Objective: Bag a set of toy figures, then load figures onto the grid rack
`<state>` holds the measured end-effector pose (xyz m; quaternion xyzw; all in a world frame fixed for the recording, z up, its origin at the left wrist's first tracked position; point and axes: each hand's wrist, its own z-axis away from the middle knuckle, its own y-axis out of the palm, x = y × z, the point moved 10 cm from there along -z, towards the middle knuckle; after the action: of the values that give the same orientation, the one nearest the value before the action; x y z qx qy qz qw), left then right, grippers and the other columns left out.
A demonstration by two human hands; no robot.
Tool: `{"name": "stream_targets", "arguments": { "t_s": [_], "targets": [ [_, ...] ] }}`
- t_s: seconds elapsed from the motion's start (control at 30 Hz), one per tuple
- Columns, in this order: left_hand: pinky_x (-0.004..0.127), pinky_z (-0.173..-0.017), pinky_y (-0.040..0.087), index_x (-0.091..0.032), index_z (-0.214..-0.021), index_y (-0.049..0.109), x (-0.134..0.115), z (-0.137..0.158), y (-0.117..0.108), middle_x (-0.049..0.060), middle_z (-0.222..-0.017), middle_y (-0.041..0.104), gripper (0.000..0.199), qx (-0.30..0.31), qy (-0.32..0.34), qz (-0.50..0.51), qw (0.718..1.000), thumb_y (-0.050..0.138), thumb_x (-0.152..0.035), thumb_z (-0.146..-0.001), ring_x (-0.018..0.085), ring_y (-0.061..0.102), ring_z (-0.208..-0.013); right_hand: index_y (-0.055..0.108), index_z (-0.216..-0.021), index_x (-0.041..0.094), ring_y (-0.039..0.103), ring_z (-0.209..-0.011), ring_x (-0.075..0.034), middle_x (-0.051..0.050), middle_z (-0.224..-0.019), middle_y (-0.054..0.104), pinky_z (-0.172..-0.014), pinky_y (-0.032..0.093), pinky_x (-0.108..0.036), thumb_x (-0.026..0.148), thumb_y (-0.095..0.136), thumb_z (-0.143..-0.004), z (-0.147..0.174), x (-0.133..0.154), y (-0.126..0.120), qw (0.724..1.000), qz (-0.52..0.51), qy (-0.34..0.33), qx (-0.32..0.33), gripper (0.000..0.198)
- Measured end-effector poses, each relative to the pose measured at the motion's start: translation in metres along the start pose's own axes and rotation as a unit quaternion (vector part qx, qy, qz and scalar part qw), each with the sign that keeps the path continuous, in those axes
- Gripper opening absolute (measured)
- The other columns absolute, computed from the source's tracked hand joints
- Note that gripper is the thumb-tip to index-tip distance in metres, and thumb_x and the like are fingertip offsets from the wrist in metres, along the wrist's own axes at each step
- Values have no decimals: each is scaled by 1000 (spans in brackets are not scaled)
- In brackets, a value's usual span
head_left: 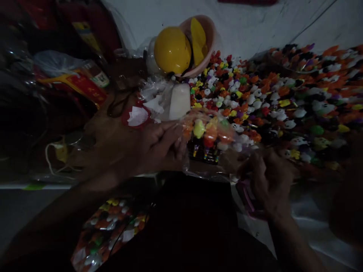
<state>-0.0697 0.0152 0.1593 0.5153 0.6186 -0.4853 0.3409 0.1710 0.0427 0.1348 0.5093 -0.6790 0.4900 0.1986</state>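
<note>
My left hand [160, 147] is closed on the left edge of a clear plastic bag [211, 138]. Inside the bag are several small coloured figures, yellow, orange and green, with striped stems pointing down over a dark ribbed thing. To the right of the bag, my right hand [268, 175] is held low with its fingers curled. A small pale bit shows by its fingertips, but dimness hides what it grips, if anything. A purple thing [249, 198] lies just below that hand.
A big heap of small coloured figures [272, 102] covers the table's right side. At the back are a pink bowl [211, 34] and a yellow round object [172, 49]. A red dish [137, 116] holds paper slips. A filled bag [110, 226] sits below at left.
</note>
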Motion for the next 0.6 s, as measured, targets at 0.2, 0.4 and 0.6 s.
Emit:
{"name": "stream_targets", "arguments": {
  "t_s": [0.2,0.4,0.6],
  "targets": [
    [22,-58,48,-18,-76,54,75,66,33,0,-69,62,43,61,-78,-59,993,36,-43,-106,11,60,-59,57,-74,20,57,-60,-13,0,-65,62,-58,47,-25,47,51,-100,62,-64,34,997,1,74,25,37],
    [25,-56,31,-18,-68,51,86,133,61,-3,-62,52,37,231,46,-240,942,49,-37,-100,9,46,-54,65,-72,19,57,-59,-16,-3,-64,64,-55,44,-27,73,56,-89,97,-107,17,950,16,217,225,57],
    [27,-63,38,-18,-65,58,98,109,9,2,-63,60,63,74,-148,-221,961,32,-65,-98,15,56,-61,68,-81,20,64,-67,-23,-11,-73,69,-63,49,-34,76,40,-90,44,-77,-17,965,176,129,145,63]
  ]
}}
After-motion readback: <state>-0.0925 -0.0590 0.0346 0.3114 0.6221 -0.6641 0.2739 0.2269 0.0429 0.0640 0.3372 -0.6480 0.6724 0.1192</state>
